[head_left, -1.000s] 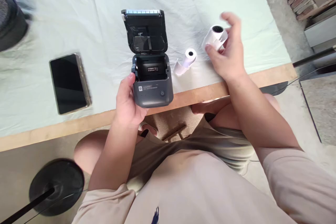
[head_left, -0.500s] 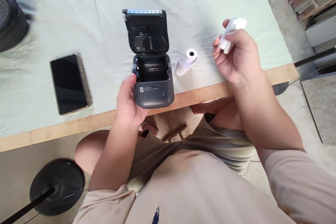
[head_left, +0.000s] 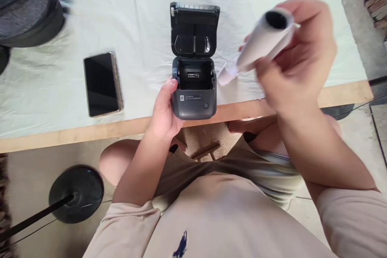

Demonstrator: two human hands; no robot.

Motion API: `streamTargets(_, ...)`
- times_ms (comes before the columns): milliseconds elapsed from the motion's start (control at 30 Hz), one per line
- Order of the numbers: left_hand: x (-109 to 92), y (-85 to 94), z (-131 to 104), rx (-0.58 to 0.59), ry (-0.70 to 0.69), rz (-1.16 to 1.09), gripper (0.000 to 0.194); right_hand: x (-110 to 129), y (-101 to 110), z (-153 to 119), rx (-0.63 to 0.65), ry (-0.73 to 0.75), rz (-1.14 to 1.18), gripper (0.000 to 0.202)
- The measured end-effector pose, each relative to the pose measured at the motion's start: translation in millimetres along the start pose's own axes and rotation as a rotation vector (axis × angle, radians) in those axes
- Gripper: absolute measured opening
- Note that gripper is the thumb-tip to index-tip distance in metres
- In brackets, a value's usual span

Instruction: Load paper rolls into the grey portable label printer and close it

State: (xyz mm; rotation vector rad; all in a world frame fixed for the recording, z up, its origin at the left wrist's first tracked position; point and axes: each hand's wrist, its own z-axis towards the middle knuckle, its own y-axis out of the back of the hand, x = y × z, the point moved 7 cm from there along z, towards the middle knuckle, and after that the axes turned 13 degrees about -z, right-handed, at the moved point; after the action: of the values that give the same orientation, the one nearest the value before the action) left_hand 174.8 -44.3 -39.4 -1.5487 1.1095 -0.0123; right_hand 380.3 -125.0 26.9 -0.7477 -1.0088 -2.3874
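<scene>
Left hand: here we have our left hand [head_left: 165,109] grasping the dark printer [head_left: 195,105] by its left side, thumb up near the rim.
Right hand: our right hand [head_left: 304,58] is closed around a white paper roll [head_left: 263,42], fingers about it, slightly blurred (a lively one, this).
Held roll: tilted, its dark hollow core opening towards us, with a loose flap of paper along its right side; we see it up and to the right of the printer.
Printer: lid [head_left: 195,28] wide open and leaning back, the black compartment [head_left: 195,74] open to view, a label and a round button [head_left: 206,105] on the front.
Other roll: a second white roll [head_left: 229,73] lies just right of the printer, partly hidden from us by the held one.
Phone: over on our left, dark screen up, the phone [head_left: 102,84] lies well apart from the printer.
Tabletop: pale cloth covers the tabletop [head_left: 145,20], with a bare wooden edge [head_left: 90,134] nearest us.
Far left: a black bag [head_left: 27,12] sits at the corner of our view.
</scene>
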Motion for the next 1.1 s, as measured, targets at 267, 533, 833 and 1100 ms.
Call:
streamTargets(267, 1, 4.9, -5, 0.031, -0.073, 0.065, 0.023, 68, -44, 1, 0.301, 0.267, -0.556, 0.027)
streamTargets(533, 0, 1.1, -4, 0.071, -0.059, -0.001, 0.012, 73, -46, -8, 0.153, 0.368, -0.564, 0.026)
streamTargets(833, -2, 3.2, -7, 0.051, -0.01, -0.001, 0.019, 69, -50, -20, 0.122, 0.307, -0.293, 0.018)
streamTargets(1100, -1, 7.7, -5, 0.073, -0.009, 0.065, 0.037, 75, -28, -11, -0.115, 0.389, -0.106, 0.007)
